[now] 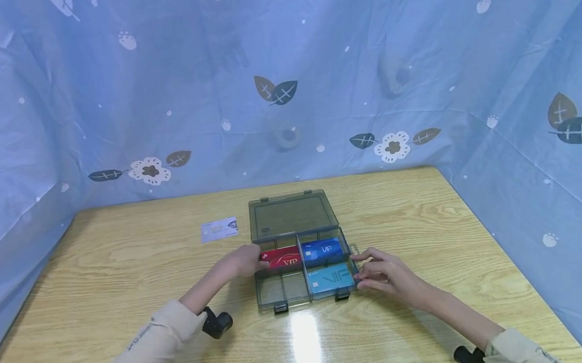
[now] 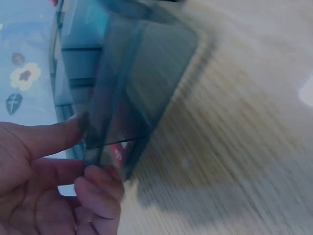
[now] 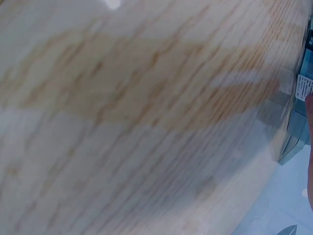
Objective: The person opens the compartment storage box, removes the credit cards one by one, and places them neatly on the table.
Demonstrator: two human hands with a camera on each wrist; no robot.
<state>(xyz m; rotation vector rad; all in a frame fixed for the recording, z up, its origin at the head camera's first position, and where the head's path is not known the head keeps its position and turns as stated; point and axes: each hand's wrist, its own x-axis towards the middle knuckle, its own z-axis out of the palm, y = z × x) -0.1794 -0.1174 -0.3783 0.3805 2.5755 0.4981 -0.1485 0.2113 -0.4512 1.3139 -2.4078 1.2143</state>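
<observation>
A clear grey plastic divided box [image 1: 283, 290] lies with its lid [image 1: 291, 215] folded back away from me. A red VIP card [image 1: 283, 257] sits in the far left compartment, a dark blue VIP card [image 1: 323, 250] in the far right one, and a light blue VIP card [image 1: 332, 278] in the near right one. My left hand [image 1: 246, 260] pinches the box's left wall; in the left wrist view its thumb [image 2: 58, 137] bends over the wall with the fingers outside. My right hand [image 1: 386, 274] grips the right wall with bent fingers, mostly out of the right wrist view.
A pale VIP card [image 1: 219, 229] lies on the wooden table [image 1: 134, 249], left of the lid. Two dark latches, one of them a latch [image 1: 280, 308] at the left, are on the box's front edge. Blue patterned cloth [image 1: 277, 42] hangs behind the table and at both sides.
</observation>
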